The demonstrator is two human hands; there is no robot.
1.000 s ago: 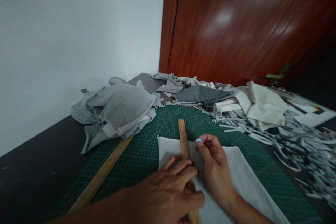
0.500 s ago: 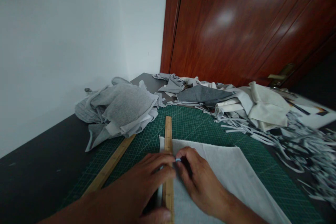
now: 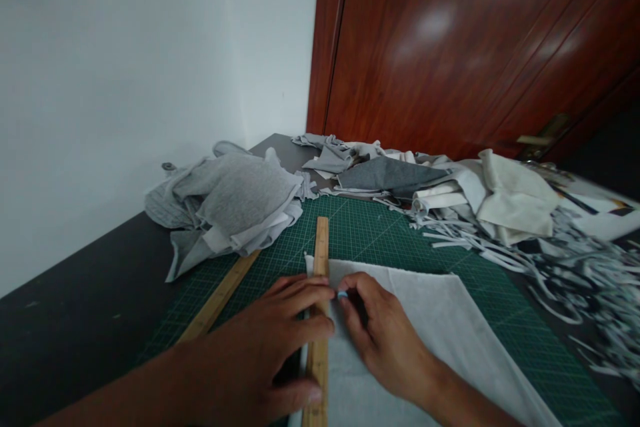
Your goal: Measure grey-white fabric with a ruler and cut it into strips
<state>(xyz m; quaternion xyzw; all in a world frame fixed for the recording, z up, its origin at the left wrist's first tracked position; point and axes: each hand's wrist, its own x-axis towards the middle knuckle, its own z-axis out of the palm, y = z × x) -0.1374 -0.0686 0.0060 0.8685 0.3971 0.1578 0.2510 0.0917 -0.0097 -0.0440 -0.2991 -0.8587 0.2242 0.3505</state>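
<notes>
A wooden ruler (image 3: 321, 240) lies lengthwise on a light grey piece of fabric (image 3: 415, 307), near its left edge. My left hand (image 3: 280, 333) rests over the ruler, fingers spread and pressing on it, the thumb on it nearer to me. Just right of the ruler, my right hand (image 3: 385, 333) is closed in a pinch on a small light-blue piece (image 3: 342, 294), mostly hidden by the fingers. That piece is close to the ruler's right edge and the left fingertips. Beneath the fabric is a green cutting mat (image 3: 370, 230) with a printed grid.
A second wooden ruler (image 3: 223, 293) lies slanted at the left, its far end by a heap of grey fabric (image 3: 240, 193). More folded cloth (image 3: 390, 177) lines the back. Thin fabric strips (image 3: 590, 293) pile up at the right. A wall and wooden door (image 3: 425, 47) stand behind.
My right hand has shifted slightly away from me along the ruler with the light-blue piece. My left hand stays on the ruler. The view has moved a little.
</notes>
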